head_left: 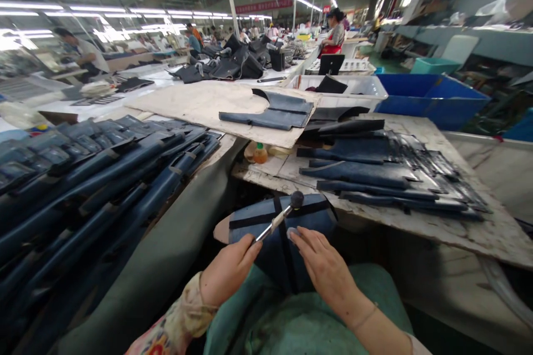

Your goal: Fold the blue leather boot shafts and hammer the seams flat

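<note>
My left hand (pixel 233 266) is closed around the metal handle of a hammer (pixel 272 226). Its dark round head (pixel 297 199) is over the upper part of a blue leather-like piece (pixel 266 255) crossed by black strips. The piece is draped over a rounded form in front of my lap, with a pale end (pixel 222 230) showing at the left. My right hand (pixel 322 266) lies on the right side of the piece, fingers stretched out. Something whitish and small shows at its fingertips; I cannot make out what it is.
Blue pieces (pixel 137 177) lie in overlapping rows at left; more blue panels (pixel 366 172) are spread on the right table. Ahead, a cream board (pixel 187 102) carries one cut panel (pixel 270 113). A small orange bottle (pixel 260 154) and a blue bin (pixel 433 94) stand beyond.
</note>
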`<state>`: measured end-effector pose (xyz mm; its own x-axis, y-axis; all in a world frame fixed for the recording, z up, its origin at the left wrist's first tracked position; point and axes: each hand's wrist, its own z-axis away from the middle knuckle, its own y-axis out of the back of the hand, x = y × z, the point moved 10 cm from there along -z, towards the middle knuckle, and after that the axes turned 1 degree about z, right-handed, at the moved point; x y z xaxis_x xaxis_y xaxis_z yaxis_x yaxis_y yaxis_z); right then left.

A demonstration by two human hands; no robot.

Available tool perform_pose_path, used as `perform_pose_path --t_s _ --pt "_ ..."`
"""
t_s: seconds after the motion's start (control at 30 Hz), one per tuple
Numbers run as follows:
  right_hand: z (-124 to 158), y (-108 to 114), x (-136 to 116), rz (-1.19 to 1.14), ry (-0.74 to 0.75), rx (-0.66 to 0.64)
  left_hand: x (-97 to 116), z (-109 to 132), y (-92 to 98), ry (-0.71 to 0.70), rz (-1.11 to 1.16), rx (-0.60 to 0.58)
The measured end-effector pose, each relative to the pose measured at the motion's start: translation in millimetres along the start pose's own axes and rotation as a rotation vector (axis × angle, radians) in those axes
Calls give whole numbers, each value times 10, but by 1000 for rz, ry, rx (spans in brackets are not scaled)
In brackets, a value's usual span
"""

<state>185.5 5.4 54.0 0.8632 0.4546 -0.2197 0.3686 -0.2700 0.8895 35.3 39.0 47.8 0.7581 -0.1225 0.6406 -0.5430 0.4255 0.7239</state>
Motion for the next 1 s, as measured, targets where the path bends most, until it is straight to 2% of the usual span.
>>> perform_pose_path --t_s 0.1,0.23,0.37,0.5,0.63,0.8,0.93,1.0 --pt "-3 -10 2 -6 -11 0 58 -95 -36 -37 14 -26" --pt "-13 -20 -4 -11 -18 2 95 -176 -80 -33 -108 -110" --pt "-13 -16 4 -12 -24 13 246 -253 19 -94 -132 -85" --pt "-19 -5 14 -20 -32 12 237 -352 16 -42 -245 -113" --pt "-32 7 6 -27 -28 15 339 -414 42 -126 -229 -91" --pt "-39 17 2 -25 -32 19 309 -421 5 -93 -202 -145" --pt "-38 19 10 -41 -33 -2 327 -337 146 -119 -156 -97" --pt "-40 28 8 -52 -32 -1 264 -282 197 -98 -135 -97"
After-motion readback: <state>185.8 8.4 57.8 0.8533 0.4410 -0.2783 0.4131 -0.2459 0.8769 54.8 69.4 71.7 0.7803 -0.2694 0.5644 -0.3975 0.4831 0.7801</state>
